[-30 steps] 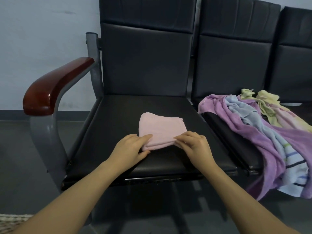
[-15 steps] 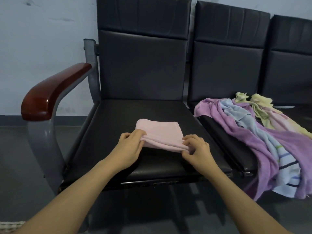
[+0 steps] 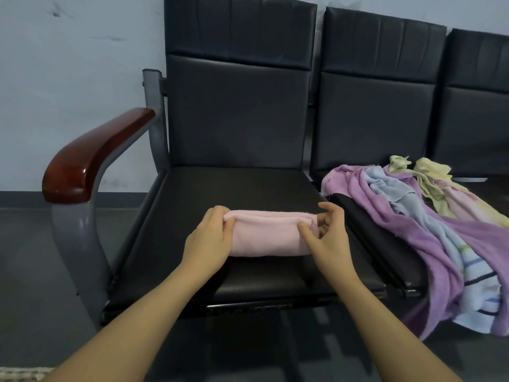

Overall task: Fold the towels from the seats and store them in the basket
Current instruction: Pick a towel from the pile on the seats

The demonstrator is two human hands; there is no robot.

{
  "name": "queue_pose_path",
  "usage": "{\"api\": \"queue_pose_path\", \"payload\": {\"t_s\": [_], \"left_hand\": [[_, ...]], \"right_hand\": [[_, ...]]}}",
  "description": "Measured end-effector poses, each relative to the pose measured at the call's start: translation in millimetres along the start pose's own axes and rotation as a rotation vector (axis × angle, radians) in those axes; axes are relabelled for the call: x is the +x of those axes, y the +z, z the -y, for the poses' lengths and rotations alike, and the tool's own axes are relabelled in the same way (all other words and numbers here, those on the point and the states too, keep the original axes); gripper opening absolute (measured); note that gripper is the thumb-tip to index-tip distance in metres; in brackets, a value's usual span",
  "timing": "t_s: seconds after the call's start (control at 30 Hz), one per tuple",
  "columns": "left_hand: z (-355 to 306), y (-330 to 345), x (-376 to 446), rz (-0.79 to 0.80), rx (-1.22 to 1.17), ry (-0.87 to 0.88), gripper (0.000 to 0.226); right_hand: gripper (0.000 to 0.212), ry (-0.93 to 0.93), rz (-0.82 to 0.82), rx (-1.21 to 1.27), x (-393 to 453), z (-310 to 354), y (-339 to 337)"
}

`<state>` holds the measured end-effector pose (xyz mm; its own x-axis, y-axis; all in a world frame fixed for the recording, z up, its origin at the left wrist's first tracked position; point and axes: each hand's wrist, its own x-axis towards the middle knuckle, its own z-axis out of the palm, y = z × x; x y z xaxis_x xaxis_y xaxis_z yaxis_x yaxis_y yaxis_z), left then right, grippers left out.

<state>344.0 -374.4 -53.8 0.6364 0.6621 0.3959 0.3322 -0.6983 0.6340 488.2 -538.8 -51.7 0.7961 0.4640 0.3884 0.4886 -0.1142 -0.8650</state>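
Black seat, pink towel, both hands pinching ends

Bare seat lies open behind and left of my towel; the armrest walls my left; heaped towels crowd the next seat on my right.

Your pink towel is folded into a short, thick band lying crosswise near the front of the left seat, its top edge doubled over. On the next seat the unfolded towels lie heaped: a purple towel draped over the front edge, a light blue striped towel across it, and a pale yellow towel crumpled behind them.
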Motion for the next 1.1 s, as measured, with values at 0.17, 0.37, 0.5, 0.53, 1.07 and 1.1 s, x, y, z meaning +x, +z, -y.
{"api": "queue_pose_path", "payload": {"t_s": [0.17, 0.37, 0.5, 0.53, 1.07, 1.1], "left_hand": [[-0.2, 6.1, 21.8, -0.094, 0.022, -0.082, 0.03], [0.2, 21.9, 53.4, -0.136, 0.047, -0.161, 0.038], [4.7, 35.7, 68.4, -0.096, 0.09, -0.202, 0.034], [8.9, 39.5, 71.9, -0.052, 0.125, -0.213, 0.033], [13.7, 41.3, 68.9, 0.475, 0.465, 0.232, 0.047], [12.1, 38.3, 67.1, 0.487, 0.469, 0.218, 0.047]], "right_hand": [[0.046, 0.078, -0.044, -0.057, 17.5, -3.2, 11.4], [0.029, 0.192, -0.014, -0.239, 37.7, -19.2, 19.3], [0.018, 0.2, 0.04, -0.357, 48.1, -30.0, 21.9], [0.017, 0.209, 0.054, -0.389, 51.4, -32.1, 22.5], [0.033, 0.244, 0.316, -0.539, 52.4, -37.0, 18.9], [0.033, 0.243, 0.321, -0.54, 49.5, -35.9, 18.5]]}}
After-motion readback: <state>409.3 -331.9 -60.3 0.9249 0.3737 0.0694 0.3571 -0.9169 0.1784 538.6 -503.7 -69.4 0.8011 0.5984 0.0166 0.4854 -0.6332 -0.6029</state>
